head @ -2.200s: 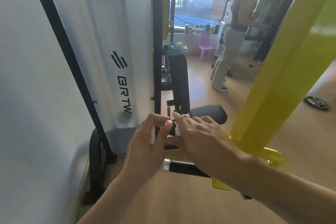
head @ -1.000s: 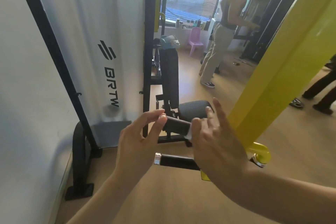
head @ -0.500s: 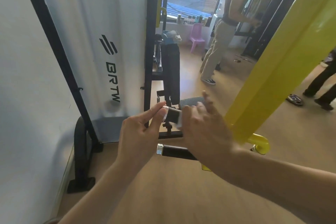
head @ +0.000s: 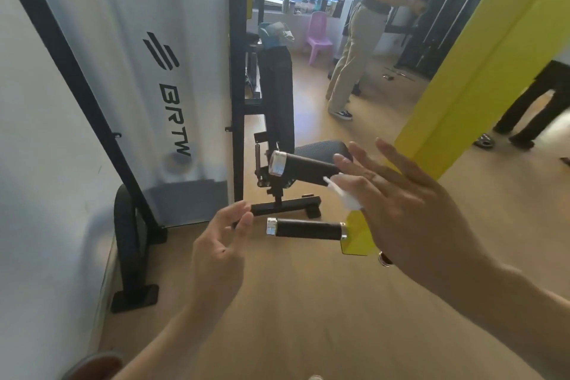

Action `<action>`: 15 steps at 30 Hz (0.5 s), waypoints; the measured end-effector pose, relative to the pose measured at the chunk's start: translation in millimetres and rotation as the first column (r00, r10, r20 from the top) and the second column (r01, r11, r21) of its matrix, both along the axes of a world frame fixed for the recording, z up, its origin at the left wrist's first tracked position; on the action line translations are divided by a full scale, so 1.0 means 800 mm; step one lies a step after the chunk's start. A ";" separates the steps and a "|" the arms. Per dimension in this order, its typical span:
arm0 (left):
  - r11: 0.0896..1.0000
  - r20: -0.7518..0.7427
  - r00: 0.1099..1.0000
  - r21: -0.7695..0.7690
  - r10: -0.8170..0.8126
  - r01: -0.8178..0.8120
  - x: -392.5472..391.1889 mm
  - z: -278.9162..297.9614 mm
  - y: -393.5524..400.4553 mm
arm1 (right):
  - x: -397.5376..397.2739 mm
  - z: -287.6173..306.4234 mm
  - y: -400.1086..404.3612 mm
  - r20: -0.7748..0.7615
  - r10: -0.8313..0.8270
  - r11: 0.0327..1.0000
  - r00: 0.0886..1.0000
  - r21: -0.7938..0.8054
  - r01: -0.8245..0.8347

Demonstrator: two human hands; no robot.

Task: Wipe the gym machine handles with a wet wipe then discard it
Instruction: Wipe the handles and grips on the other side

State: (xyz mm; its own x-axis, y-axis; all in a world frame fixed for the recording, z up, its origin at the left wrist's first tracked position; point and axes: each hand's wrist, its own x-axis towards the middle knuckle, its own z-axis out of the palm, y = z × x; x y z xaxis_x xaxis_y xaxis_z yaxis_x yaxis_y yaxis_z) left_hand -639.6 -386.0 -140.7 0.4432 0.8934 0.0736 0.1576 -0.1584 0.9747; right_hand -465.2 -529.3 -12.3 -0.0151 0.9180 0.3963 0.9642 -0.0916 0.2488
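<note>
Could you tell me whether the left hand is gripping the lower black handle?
No, the left hand hangs open beside the chrome-capped lower black handle, its fingers short of it.

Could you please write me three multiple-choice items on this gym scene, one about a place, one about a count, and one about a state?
1. Where is the wet wipe?
A. lying on the floor
B. at the right hand, against the upper handle
C. in the left hand

2. How many black handles with silver end caps show near the hands?
A. one
B. two
C. four

3. How is the left hand?
A. open, holding nothing
C. gripping the lower handle
B. pinching the wipe

Answers: 1 B, since the white wipe sits under the spread fingers of the right hand by the upper handle. 2 B, since only the upper handle and the lower handle appear. 3 A, since its fingers are loosely bent, short of the lower handle's cap, and hold nothing.
</note>
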 end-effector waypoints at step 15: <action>0.963 -0.133 0.966 0.123 -0.222 0.239 0.103 0.018 -0.169 | 0.134 -0.195 -0.149 -0.928 0.167 0.670 -0.332 -0.140 0.729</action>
State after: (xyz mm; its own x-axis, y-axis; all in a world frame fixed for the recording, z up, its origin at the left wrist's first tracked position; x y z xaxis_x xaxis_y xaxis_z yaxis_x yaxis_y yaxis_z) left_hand -556.9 -520.9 -126.2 0.6486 0.7511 0.1234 0.2125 -0.3345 0.9181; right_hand -358.2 -648.2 -168.5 0.9113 0.3266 -0.2509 -0.2379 -0.0800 -0.9680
